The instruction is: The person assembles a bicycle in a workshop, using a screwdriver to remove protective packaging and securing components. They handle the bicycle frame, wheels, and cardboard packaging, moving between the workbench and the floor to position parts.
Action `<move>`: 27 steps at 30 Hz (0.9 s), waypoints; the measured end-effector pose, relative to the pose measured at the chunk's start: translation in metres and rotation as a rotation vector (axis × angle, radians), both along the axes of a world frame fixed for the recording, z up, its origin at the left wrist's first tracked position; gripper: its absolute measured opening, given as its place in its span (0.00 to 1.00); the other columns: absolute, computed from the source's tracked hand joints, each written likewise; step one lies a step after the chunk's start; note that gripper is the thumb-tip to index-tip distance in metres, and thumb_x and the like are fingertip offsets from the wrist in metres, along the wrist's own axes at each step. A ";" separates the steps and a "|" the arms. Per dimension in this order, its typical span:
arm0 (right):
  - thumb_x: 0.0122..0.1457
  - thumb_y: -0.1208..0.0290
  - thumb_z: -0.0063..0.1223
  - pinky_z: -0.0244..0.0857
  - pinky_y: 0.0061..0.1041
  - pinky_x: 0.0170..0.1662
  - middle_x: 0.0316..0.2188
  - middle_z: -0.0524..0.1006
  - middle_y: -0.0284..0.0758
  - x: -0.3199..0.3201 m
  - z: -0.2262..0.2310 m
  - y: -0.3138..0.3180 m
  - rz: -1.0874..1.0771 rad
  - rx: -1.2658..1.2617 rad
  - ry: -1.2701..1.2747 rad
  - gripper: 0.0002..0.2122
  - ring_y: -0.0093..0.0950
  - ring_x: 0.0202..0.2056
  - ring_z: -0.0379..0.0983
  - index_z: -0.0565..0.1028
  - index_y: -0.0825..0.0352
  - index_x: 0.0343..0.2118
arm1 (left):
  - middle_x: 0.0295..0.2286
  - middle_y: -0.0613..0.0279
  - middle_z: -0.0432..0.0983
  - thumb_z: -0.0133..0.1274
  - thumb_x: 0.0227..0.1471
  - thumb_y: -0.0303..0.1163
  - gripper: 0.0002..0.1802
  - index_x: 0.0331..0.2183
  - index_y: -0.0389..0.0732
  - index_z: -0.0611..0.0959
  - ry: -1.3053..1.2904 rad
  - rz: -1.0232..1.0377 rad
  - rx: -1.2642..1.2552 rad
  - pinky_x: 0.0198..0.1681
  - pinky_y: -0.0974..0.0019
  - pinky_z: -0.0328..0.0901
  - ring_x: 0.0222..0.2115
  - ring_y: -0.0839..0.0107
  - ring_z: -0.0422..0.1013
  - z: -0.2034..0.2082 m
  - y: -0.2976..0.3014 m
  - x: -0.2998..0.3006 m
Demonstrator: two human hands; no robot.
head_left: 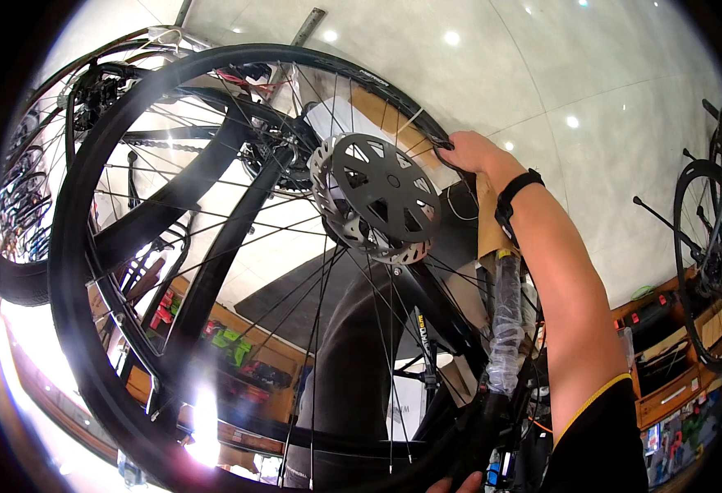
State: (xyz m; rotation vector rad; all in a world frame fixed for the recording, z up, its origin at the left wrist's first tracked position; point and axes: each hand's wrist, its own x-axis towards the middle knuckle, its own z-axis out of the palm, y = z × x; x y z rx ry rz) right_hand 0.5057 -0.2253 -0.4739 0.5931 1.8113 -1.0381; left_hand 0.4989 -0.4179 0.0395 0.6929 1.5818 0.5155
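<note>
A black bicycle wheel with thin spokes fills the view, held up in front of me. At its hub sits a silver brake disc under a black plastic cover. My right hand grips the tyre at the wheel's upper right; the wrist wears a black band and the arm has a black sleeve with yellow trim. Only the fingertips of my left hand show at the lower edge, just under the tyre's bottom; their grip is hidden.
Behind the wheel stands a black bicycle frame with chain and sprockets. A bubble-wrapped tube with cardboard hangs by my right arm. Another bicycle is at the right, more wheels at the left, and wooden shelves with goods.
</note>
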 end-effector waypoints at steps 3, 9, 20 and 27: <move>0.54 0.49 0.48 0.68 0.37 0.44 0.38 0.79 0.47 0.001 -0.002 0.004 0.012 0.012 -0.017 0.24 0.45 0.40 0.75 0.78 0.70 0.38 | 0.34 0.45 0.74 0.59 0.51 0.35 0.25 0.50 0.37 0.77 -0.012 -0.036 -0.022 0.18 0.69 0.70 0.20 0.63 0.72 0.000 0.001 -0.002; 0.54 0.49 0.49 0.68 0.37 0.44 0.37 0.79 0.47 -0.006 -0.005 0.008 -0.011 0.020 0.025 0.23 0.44 0.40 0.75 0.79 0.69 0.37 | 0.37 0.45 0.74 0.57 0.52 0.35 0.24 0.51 0.40 0.77 0.022 -0.225 0.242 0.19 0.66 0.71 0.26 0.59 0.74 -0.010 -0.001 -0.011; 0.56 0.54 0.52 0.67 0.40 0.37 0.26 0.78 0.47 -0.014 -0.006 0.009 0.036 0.045 0.185 0.19 0.46 0.32 0.74 0.78 0.70 0.29 | 0.36 0.47 0.74 0.57 0.53 0.36 0.25 0.52 0.41 0.75 -0.135 -0.033 -0.080 0.19 0.64 0.71 0.25 0.58 0.74 0.004 0.009 -0.009; 0.56 0.58 0.55 0.69 0.39 0.41 0.30 0.79 0.46 -0.019 0.015 0.017 0.092 0.003 0.212 0.16 0.46 0.35 0.75 0.79 0.70 0.30 | 0.34 0.50 0.74 0.59 0.50 0.35 0.28 0.53 0.38 0.74 -0.163 0.039 -0.120 0.17 0.65 0.70 0.19 0.60 0.73 0.004 0.007 -0.012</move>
